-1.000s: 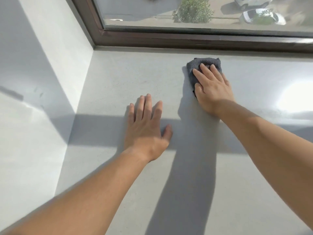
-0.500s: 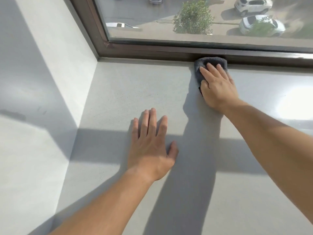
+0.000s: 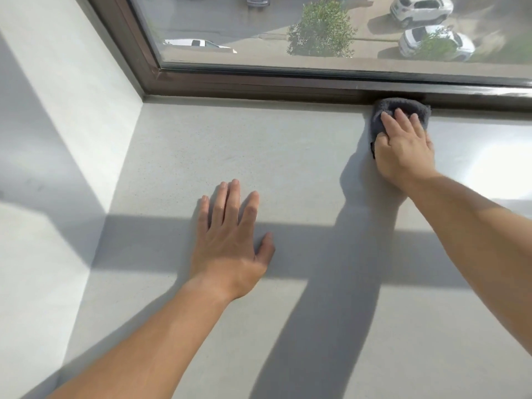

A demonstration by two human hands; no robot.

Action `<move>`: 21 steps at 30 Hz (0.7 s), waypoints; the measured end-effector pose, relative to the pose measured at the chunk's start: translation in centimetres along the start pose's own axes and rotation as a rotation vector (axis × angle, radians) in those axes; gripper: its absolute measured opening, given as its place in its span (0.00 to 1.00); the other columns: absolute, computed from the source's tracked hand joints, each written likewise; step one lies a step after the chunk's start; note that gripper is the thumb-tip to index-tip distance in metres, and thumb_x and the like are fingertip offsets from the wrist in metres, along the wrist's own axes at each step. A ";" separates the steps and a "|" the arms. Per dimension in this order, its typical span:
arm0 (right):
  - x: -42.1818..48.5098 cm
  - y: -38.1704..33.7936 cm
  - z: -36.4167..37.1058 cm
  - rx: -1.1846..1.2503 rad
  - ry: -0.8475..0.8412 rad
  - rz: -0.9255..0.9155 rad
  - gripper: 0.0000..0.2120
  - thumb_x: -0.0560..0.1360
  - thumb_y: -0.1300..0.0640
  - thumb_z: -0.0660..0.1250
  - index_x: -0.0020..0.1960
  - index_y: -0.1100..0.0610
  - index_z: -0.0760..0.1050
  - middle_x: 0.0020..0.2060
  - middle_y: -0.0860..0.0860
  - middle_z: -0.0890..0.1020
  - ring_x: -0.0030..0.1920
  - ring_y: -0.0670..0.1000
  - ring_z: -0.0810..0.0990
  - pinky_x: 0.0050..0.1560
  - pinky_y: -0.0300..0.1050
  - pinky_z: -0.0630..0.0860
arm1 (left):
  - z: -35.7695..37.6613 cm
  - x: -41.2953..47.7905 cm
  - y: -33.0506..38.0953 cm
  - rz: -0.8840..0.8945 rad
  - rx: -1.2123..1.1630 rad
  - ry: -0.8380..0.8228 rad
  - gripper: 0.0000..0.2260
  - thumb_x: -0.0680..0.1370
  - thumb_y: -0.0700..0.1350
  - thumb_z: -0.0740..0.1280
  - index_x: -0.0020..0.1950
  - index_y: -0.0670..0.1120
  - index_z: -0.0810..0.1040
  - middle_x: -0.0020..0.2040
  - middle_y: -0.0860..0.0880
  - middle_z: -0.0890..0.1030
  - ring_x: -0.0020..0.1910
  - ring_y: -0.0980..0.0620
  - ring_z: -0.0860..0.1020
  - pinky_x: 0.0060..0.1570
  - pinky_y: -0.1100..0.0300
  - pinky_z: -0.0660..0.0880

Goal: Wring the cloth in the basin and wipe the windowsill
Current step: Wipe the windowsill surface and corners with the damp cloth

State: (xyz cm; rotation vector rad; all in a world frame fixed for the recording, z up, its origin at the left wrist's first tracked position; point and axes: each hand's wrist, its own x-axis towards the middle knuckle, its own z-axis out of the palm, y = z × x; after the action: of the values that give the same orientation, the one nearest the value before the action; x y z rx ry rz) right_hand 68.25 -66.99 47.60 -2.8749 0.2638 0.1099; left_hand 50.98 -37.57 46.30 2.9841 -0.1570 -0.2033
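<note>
1. Where the windowsill (image 3: 288,156) meets the dark brown window frame (image 3: 259,86), a dark grey cloth (image 3: 387,107) lies bunched at the far right, its far edge touching the frame.
2. The right hand (image 3: 403,146) presses down on the cloth, fingers straight and close together across its top, thumb against its left edge.
3. The left hand (image 3: 230,243) rests palm-down on the sill, nearer and further left, well apart from the cloth, fingers straight and slightly spread.
4. A band of shadow crosses the sill under the left hand.
5. Through the glass pane (image 3: 230,24), a bush (image 3: 321,30) and white cars (image 3: 421,8) show outside.
</note>
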 end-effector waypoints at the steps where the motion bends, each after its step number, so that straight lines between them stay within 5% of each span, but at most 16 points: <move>1: 0.0 0.0 0.1 -0.011 0.010 0.018 0.28 0.80 0.50 0.48 0.79 0.47 0.55 0.81 0.49 0.53 0.80 0.55 0.47 0.78 0.57 0.45 | -0.1 0.1 0.1 -0.004 0.010 -0.005 0.34 0.77 0.62 0.42 0.81 0.50 0.45 0.81 0.43 0.39 0.79 0.46 0.33 0.76 0.41 0.38; 8: -1.1 -2.8 1.6 -0.063 -0.074 -0.485 0.26 0.81 0.48 0.48 0.79 0.44 0.56 0.80 0.46 0.54 0.80 0.52 0.48 0.79 0.53 0.44 | -0.9 1.4 4.3 -0.028 -0.139 0.069 0.31 0.77 0.55 0.46 0.80 0.47 0.55 0.82 0.43 0.48 0.80 0.47 0.40 0.76 0.49 0.32; 13: 2.2 1.1 -0.2 0.004 0.029 -0.073 0.27 0.79 0.50 0.48 0.78 0.47 0.58 0.80 0.50 0.55 0.80 0.56 0.48 0.78 0.57 0.46 | 0.2 1.1 6.4 -0.036 -0.182 0.087 0.30 0.79 0.58 0.45 0.79 0.48 0.58 0.82 0.44 0.51 0.81 0.48 0.43 0.77 0.50 0.35; 15: 1.0 -0.6 0.3 0.000 0.027 -0.072 0.27 0.79 0.49 0.48 0.78 0.48 0.57 0.80 0.50 0.55 0.80 0.57 0.47 0.78 0.59 0.45 | 0.6 0.9 6.2 -0.030 -0.107 0.094 0.30 0.80 0.58 0.47 0.79 0.47 0.59 0.82 0.43 0.51 0.81 0.46 0.44 0.78 0.45 0.41; 21: -3.0 -5.4 2.4 -0.040 -0.110 -0.550 0.26 0.80 0.47 0.48 0.79 0.45 0.56 0.81 0.46 0.54 0.80 0.52 0.46 0.79 0.55 0.43 | 0.6 3.1 5.4 -0.038 -0.042 0.115 0.30 0.79 0.58 0.51 0.78 0.46 0.62 0.81 0.42 0.56 0.81 0.44 0.49 0.77 0.43 0.47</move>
State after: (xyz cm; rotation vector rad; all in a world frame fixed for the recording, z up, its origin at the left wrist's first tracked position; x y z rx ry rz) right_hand 66.23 -60.73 46.88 -2.8499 -0.5517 0.1675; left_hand 53.43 -43.35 46.17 2.9489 -0.0822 -0.0385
